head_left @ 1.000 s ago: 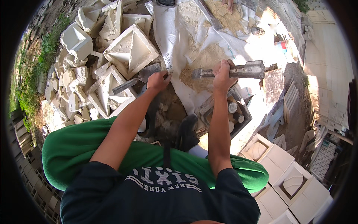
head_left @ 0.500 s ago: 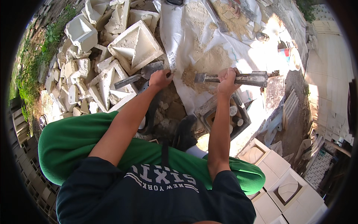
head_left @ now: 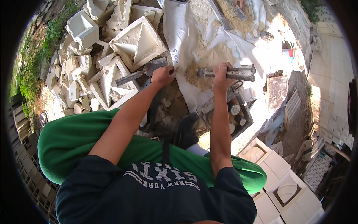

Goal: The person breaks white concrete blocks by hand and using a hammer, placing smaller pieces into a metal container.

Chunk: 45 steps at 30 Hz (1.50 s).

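My right hand point(head_left: 222, 76) is closed around the middle of a short, rough grey double-bar piece point(head_left: 242, 73), held roughly level over the sandy white sack sheet point(head_left: 179, 33). Its left end is narrower and lies over the sand. My left hand point(head_left: 163, 76) is curled shut at the near left edge of the sheet; what its fingers hold is hidden. Just beside this hand is a grey flat-bladed tool point(head_left: 154, 66) with a long bar reaching left over the cast blocks. I cannot tell whether the left hand grips it. A dark box point(head_left: 248, 121) with several round-ended pieces stands below my right hand.
Hollow pale cast blocks point(head_left: 138, 43) and broken chunks point(head_left: 74, 69) pile up at the left. At the top, another person's hand point(head_left: 240, 3) is by a flat grey tool point(head_left: 236, 11). A long grey bar point(head_left: 220, 15) lies on the sheet. Pale square blocks point(head_left: 278, 168) stand lower right.
My right hand has shifted slightly left and up with the grey double-bar piece, whose right end has turned to show two bars. My left hand stays at the sheet's edge. The view has shifted slightly.
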### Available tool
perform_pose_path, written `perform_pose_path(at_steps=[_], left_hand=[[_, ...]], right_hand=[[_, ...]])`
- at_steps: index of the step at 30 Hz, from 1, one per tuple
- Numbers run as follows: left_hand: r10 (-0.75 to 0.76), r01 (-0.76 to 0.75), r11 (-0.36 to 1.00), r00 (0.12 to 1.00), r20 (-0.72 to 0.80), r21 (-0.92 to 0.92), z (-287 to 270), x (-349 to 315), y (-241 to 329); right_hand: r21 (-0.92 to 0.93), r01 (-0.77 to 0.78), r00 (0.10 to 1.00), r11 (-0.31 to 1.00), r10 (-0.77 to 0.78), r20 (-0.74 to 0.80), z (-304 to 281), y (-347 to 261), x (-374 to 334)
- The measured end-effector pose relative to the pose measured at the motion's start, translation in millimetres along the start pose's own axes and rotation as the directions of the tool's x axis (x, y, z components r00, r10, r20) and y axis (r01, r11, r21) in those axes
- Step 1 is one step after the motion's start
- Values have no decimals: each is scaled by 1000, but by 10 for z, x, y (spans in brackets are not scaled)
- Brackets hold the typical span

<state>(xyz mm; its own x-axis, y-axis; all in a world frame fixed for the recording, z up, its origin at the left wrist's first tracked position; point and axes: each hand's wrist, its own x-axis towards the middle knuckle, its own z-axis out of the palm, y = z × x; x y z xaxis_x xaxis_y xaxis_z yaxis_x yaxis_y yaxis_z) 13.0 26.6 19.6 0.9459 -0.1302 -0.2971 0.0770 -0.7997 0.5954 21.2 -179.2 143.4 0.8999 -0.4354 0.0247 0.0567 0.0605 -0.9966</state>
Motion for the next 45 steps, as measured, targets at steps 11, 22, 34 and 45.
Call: perform_pose_path(at_steps=[11,22,34,45], left_hand=[[-20,20,1000,1000,20,-21,-13,-7,29],[-18,17,1000,1000,-10,-24,-16,0,-27],[-44,45,998,999,28,-39,-50,36,-29],[12,-13,1000,997,71,8,-61,-21,67]], right_hand=[[-3,46,998,999,-46,41,30,85,-47],[71,60,996,996,-64,55,98,-525,-68],[-47,43,974,998,-31,225,149,-117,11],[143,-7,993,990,-9,116,169,147,-15]])
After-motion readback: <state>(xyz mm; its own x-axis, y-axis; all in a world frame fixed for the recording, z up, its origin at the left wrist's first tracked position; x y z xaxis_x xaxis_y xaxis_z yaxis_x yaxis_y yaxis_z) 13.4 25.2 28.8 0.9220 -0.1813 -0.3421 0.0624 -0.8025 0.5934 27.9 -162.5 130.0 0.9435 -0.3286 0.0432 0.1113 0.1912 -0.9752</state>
